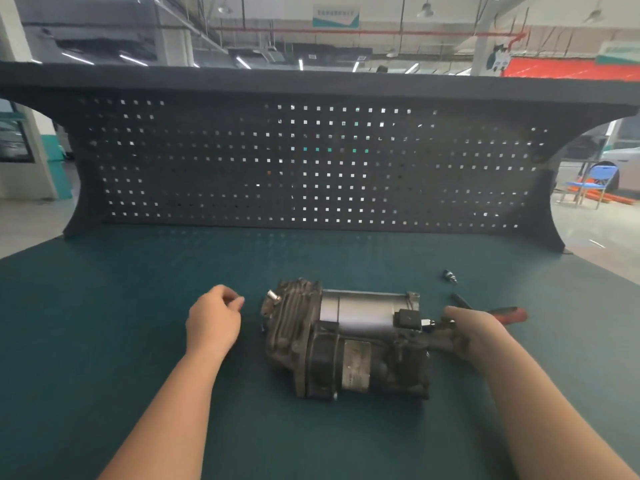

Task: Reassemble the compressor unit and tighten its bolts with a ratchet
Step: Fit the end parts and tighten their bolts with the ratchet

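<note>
The compressor unit (346, 337) lies on its side on the green bench mat (121, 306), with a finned dark head at its left end and a silver cylinder along the top. My right hand (474, 336) grips the dirty bracket end at the unit's right side. My left hand (214, 320) hovers just left of the unit with its fingers curled; thumb and forefinger are pinched together, and I cannot tell whether a small part sits between them. A red-handled tool (509, 313) lies on the mat behind my right hand, partly hidden by it.
A small bolt or bit (450, 276) lies on the mat behind and to the right of the unit. A black pegboard back panel (311, 161) closes off the far edge of the bench. A blue chair (595, 185) stands on the floor at far right.
</note>
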